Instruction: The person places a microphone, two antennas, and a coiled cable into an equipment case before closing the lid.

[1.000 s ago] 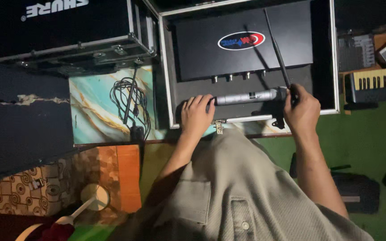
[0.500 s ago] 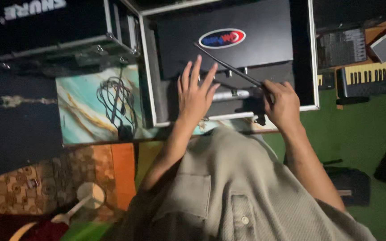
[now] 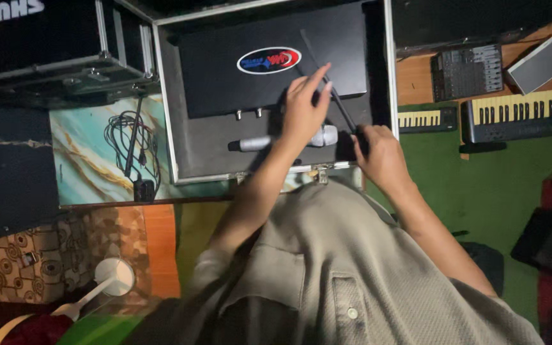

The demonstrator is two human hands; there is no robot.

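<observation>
left grip (image 3: 305, 108) has lifted off the microphone (image 3: 257, 143), fingers released; right grip (image 3: 378, 153) stays clenched on the antenna (image 3: 327, 83).

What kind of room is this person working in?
Probably a home music room or small studio: keyboards and a small mixer lie on the floor, and the left hand hovers over a wireless microphone in an open flight case.
</observation>
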